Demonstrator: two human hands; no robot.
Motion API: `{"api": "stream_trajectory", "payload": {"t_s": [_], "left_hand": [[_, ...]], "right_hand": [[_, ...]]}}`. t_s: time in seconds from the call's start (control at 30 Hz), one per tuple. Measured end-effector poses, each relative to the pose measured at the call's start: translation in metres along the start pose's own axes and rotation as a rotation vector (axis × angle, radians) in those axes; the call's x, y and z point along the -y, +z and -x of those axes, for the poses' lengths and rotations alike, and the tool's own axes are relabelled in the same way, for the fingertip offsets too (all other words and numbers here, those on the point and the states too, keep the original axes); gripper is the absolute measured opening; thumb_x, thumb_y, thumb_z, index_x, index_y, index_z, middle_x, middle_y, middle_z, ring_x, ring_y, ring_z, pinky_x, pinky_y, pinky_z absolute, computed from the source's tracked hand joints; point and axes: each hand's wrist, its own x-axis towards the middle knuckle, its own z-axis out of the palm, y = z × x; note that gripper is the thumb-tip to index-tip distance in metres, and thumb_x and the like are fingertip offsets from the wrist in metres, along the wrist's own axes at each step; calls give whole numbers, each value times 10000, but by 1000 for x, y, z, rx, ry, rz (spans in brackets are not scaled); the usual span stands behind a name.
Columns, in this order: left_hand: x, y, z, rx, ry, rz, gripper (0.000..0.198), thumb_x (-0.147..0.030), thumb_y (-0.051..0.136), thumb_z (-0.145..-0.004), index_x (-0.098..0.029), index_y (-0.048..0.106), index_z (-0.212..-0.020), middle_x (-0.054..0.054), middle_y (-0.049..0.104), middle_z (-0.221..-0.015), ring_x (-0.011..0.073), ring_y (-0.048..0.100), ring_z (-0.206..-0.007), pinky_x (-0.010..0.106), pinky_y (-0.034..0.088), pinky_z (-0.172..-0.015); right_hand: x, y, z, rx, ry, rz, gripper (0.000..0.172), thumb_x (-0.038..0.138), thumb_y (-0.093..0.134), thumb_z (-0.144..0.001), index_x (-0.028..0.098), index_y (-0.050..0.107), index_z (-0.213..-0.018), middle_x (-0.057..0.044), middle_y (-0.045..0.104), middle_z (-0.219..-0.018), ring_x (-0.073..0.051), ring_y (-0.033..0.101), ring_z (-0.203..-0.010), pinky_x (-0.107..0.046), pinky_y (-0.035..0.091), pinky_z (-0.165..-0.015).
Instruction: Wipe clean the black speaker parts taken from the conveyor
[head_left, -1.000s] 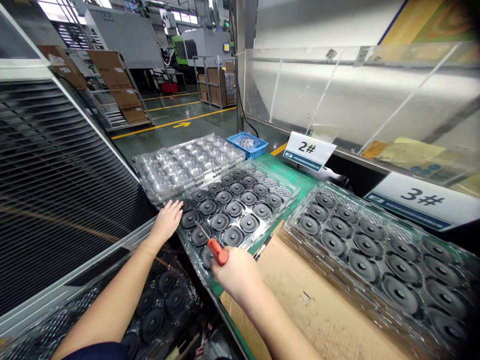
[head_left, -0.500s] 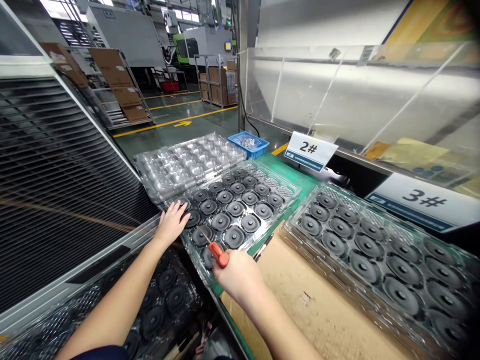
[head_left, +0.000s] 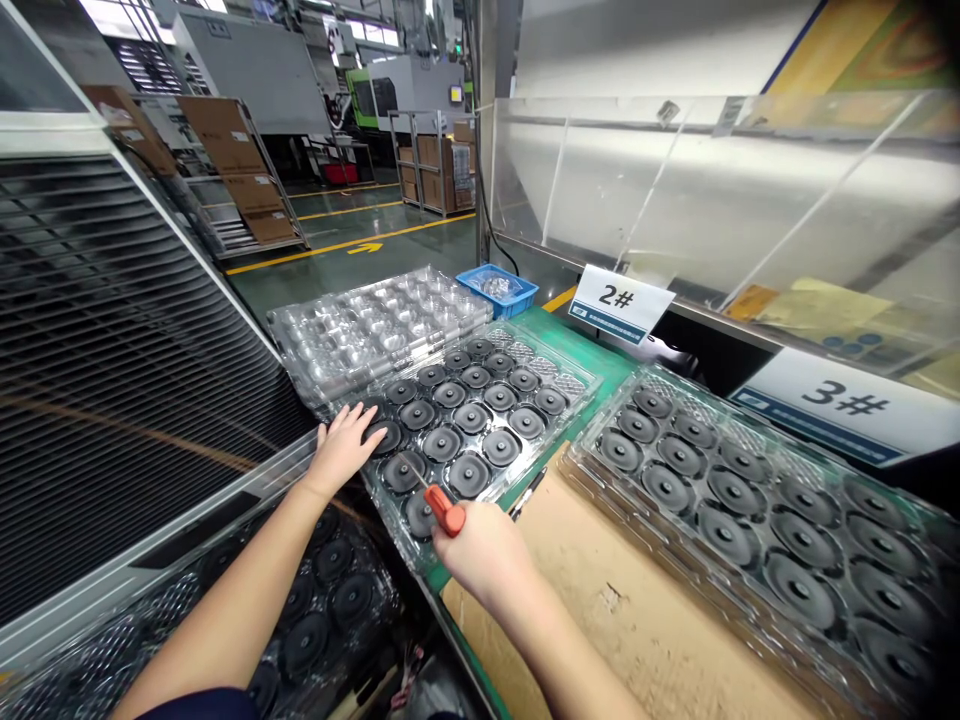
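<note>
My right hand (head_left: 480, 550) is closed around a tool with a red handle (head_left: 444, 510) and a thin metal shaft; its exact kind is not clear. The shaft points up and left over a black round part (head_left: 405, 470) in a clear plastic tray (head_left: 586, 392). I cannot tell whether its tip touches that part. My left hand (head_left: 343, 450) lies with fingers spread on the left end of the same tray, fingertips by another black round part (head_left: 384, 437). Rows of these dished parts, each with a small raised centre, fill most of the tray's pockets.
Behind stand stacked clear trays (head_left: 375, 325) and a blue basket (head_left: 499, 290). More loaded trays (head_left: 750, 500) are at right beside cardboard (head_left: 600, 590) and a pen (head_left: 529, 492). Another filled tray (head_left: 322, 600) lies lower left. Signs (head_left: 621, 303) line the back edge.
My right hand and the red-handled tool have shifted slightly to the right. My left hand stays nearly where it was on the tray.
</note>
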Motion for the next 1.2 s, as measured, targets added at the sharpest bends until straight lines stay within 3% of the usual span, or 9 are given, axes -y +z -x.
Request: {"api": "stream_trajectory", "payload": {"t_s": [0.2, 0.37, 0.57, 1.2], "left_hand": [[-17, -3, -37, -39, 123, -19, 471, -372, 410, -904, -187, 361, -1334, 109, 303, -1435, 285, 225, -1334, 569, 158, -1069], [-30, 11, -63, -17, 149, -28, 460, -375, 444, -889, -172, 405, -1300, 121, 334, -1413, 295, 279, -1307, 568, 224, -1046], [-27, 23, -63, -37, 145, -53, 484, -393, 418, -896, -175, 371, -1326, 118, 288, -1440, 296, 223, -1332, 568, 186, -1060], [-28, 21, -62, -28, 129, -37, 474, -381, 424, -896, -176, 377, -1322, 114, 296, -1437, 290, 229, -1331, 563, 179, -1064]], "right_hand": [[-3, -27, 2, -54, 21, -44, 198, 347, 443, -726, 202, 573, -695, -32, 640, -717, -175, 606, -648, -221, 331, -497], [-7, -36, 2, -97, 43, -60, 178, 315, 448, -716, 194, 576, -687, -38, 636, -714, -174, 601, -646, -222, 320, -489], [-13, -38, -1, -97, 58, -63, 175, 295, 462, -716, 182, 596, -703, -58, 645, -740, -189, 618, -685, -230, 371, -527], [-14, -35, 0, -74, 42, -42, 208, 289, 457, -732, 175, 630, -743, -83, 661, -785, -231, 644, -744, -262, 429, -590]]}}
